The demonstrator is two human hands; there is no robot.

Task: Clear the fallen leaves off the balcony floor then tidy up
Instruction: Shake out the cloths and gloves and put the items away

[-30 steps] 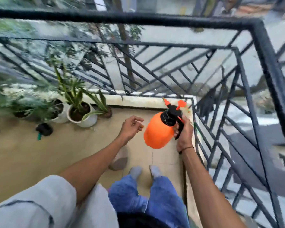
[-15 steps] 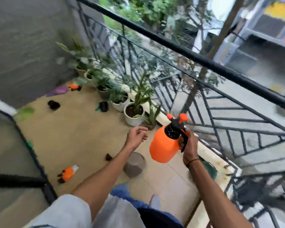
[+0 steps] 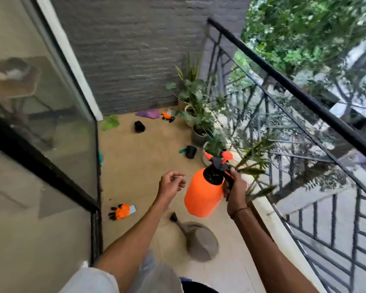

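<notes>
My right hand (image 3: 236, 187) grips the black handle of an orange pressure sprayer (image 3: 203, 193) and holds it in the air above the tan balcony floor (image 3: 140, 166). My left hand (image 3: 171, 184) hovers just left of the sprayer with its fingers loosely curled and holds nothing. A large green leaf (image 3: 110, 122) lies on the floor near the grey wall. An orange and black glove (image 3: 122, 211) lies by the glass door, and a second one (image 3: 167, 115) lies at the far end.
A grey watering can (image 3: 195, 240) lies on the floor below the sprayer. Potted plants (image 3: 201, 123) line the black railing (image 3: 304, 98) on the right. A small black pot (image 3: 191, 151), another black pot (image 3: 139, 126) and a purple cloth (image 3: 149, 113) sit on the floor. A glass door (image 3: 51, 144) stands left.
My view has swung left from the railing corner along the balcony to the grey wall and glass door. Both hands keep their poses, the right one still carrying the sprayer.
</notes>
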